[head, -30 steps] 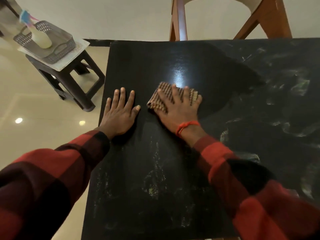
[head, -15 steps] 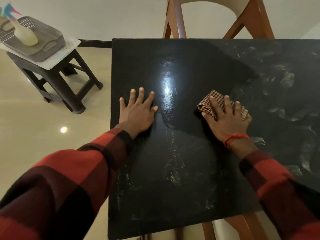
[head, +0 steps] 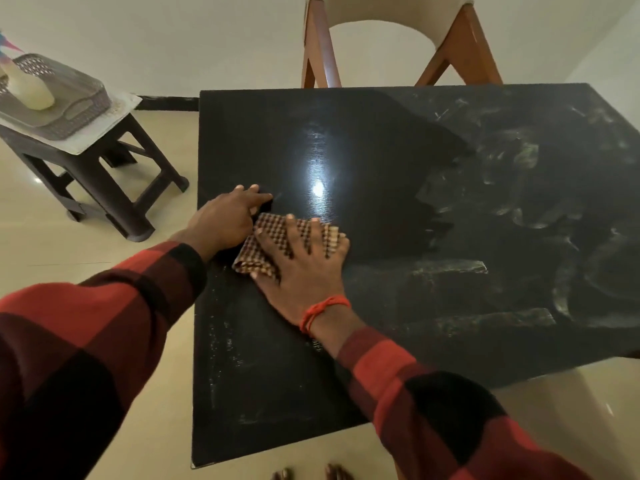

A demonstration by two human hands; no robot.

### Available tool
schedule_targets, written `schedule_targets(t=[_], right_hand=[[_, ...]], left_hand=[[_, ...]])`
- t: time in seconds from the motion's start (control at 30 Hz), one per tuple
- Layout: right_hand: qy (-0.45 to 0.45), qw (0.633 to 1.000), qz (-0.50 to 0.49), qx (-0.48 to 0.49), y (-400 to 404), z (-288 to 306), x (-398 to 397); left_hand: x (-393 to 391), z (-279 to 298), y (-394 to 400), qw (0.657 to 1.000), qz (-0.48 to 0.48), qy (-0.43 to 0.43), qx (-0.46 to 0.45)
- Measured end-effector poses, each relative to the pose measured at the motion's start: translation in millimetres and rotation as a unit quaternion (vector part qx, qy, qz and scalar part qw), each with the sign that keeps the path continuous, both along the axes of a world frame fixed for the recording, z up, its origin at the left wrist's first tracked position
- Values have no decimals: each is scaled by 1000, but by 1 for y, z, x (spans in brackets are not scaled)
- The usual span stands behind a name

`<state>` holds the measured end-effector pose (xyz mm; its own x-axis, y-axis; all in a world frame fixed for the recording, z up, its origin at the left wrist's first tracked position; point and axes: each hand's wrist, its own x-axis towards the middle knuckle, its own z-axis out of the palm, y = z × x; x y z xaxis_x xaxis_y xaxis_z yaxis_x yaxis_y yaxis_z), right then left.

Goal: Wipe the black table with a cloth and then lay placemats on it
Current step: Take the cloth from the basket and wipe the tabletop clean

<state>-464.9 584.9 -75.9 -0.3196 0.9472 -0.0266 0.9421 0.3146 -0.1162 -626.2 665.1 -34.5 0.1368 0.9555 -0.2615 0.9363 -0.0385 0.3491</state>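
Observation:
The black table fills the middle of the view, glossy on its left half and smeared with pale streaks on its right and near parts. A brown checked cloth lies folded on the table near its left edge. My right hand presses flat on the cloth with fingers spread. My left hand rests on the table just left of the cloth, fingers pointing right and touching the cloth's far corner.
A dark stool stands on the floor to the left, bearing a grey perforated basket with a pale bottle on a white mat. A wooden chair stands behind the table's far edge.
My right hand has slid the cloth leftward across the table, from mid-table back toward the left edge. My left hand stays near the left edge, now touching the cloth.

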Motion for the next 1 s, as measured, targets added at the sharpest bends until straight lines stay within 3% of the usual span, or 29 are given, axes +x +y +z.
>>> schedule_targets(t=[0.1, 0.43, 0.63, 1.0], right_hand=[[-11, 999, 35, -3, -4, 0, 25], [-54, 987, -151, -35, 15, 1, 197], [-48, 990, -131, -30, 17, 2, 209], [-21, 981, -179, -77, 155, 8, 231]], left_hand=[[2, -10, -2, 1000, 14, 2, 9], [3, -18, -6, 999, 31, -5, 14], [12, -19, -12, 997, 58, 20, 36], [16, -17, -12, 996, 83, 15, 34]])
